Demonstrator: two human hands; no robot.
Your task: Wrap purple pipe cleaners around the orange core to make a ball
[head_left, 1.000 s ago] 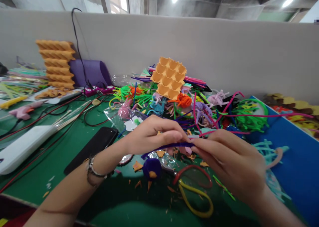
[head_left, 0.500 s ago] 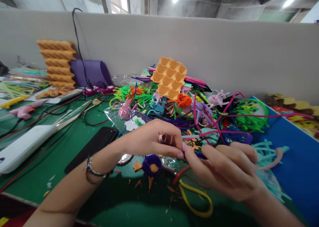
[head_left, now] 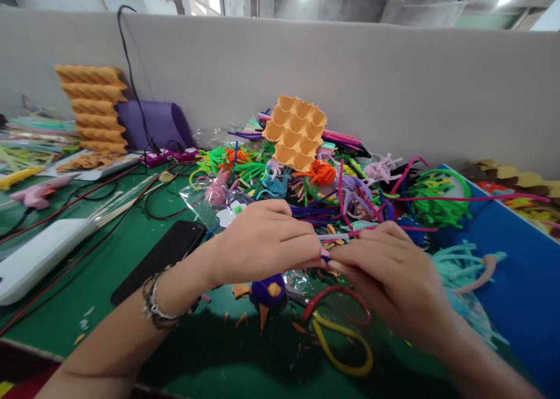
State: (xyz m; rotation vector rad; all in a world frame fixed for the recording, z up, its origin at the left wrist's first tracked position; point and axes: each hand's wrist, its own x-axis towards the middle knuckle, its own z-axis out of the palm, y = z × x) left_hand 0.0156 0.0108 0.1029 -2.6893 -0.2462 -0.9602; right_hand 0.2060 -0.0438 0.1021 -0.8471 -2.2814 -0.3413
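Over the middle of the table, my left hand [head_left: 266, 238] and my right hand [head_left: 385, 276] meet at the fingertips. Both pinch a short purple pipe cleaner [head_left: 325, 258], mostly covered by the fingers. Below my left hand lies a round dark purple fuzzy piece [head_left: 265, 293] with orange pointed bits on it. Scissors with one yellow handle [head_left: 366, 359] and one red handle rest on the table under my right hand; their blades are partly hidden.
Behind the hands is a heap of colourful pipe cleaners [head_left: 271, 183], topped by an orange egg-tray piece [head_left: 297, 132]. On the left are a black phone [head_left: 160, 259], a white case [head_left: 46, 259], a pink glue gun [head_left: 37, 195] and cables. A blue board [head_left: 516, 259] stands right.
My right hand has turned, its fingers folding in closer to my left fingertips. My left fingers have closed down, covering more of the purple pipe cleaner. The view has shifted slightly.
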